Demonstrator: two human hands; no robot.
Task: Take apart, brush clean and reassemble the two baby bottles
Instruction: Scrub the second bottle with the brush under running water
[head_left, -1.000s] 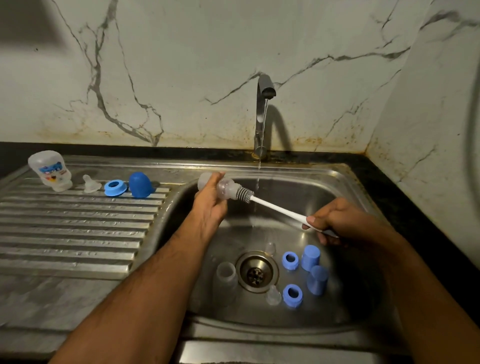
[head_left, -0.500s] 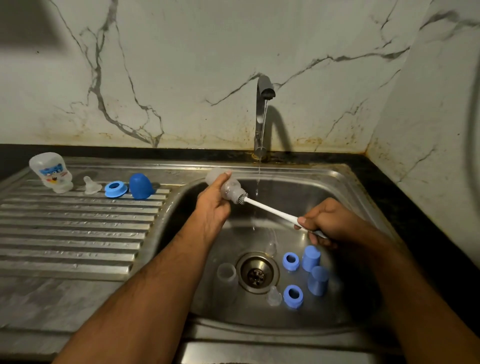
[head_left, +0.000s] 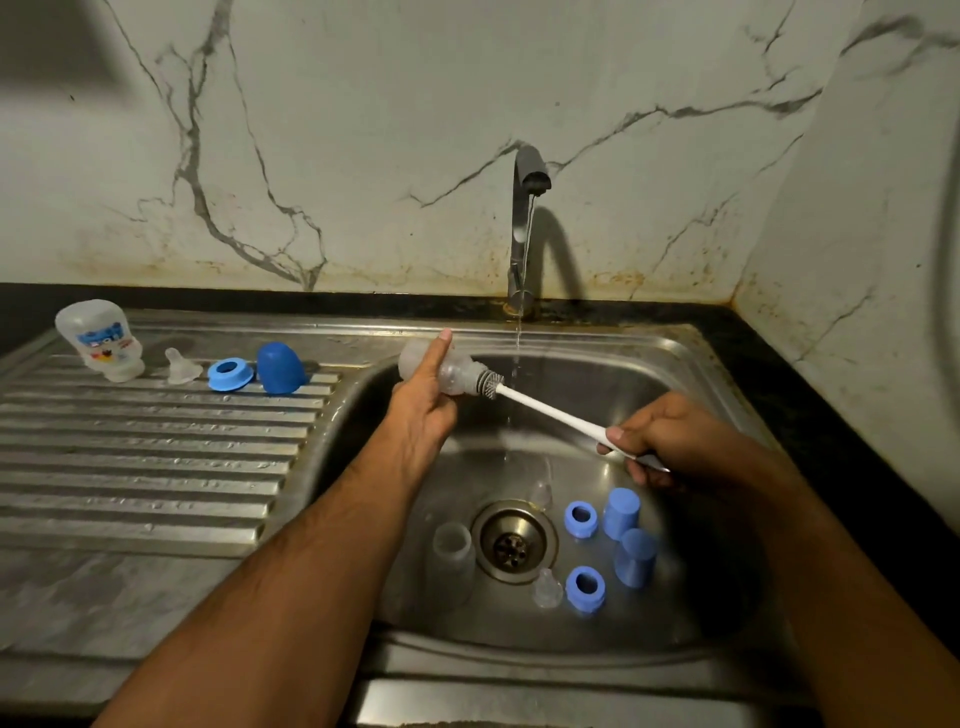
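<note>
My left hand grips a clear baby bottle lying sideways over the sink basin, mouth toward the right. A white-handled bottle brush pokes its grey bristles into that mouth, and my right hand holds the handle's end. On the basin floor lie another clear bottle, two blue rings, two blue caps and a clear teat. On the draining board stand an upturned printed bottle, a teat, a blue ring and a blue cap.
The tap runs a thin stream of water into the steel sink, just right of the brush head. The drain sits mid-basin. A ribbed draining board lies left; marble walls stand behind and to the right.
The brush went deeper into the held bottle half a second ago and has now drawn back out, so its bristles show at the mouth again. My right hand shifted slightly with it.
</note>
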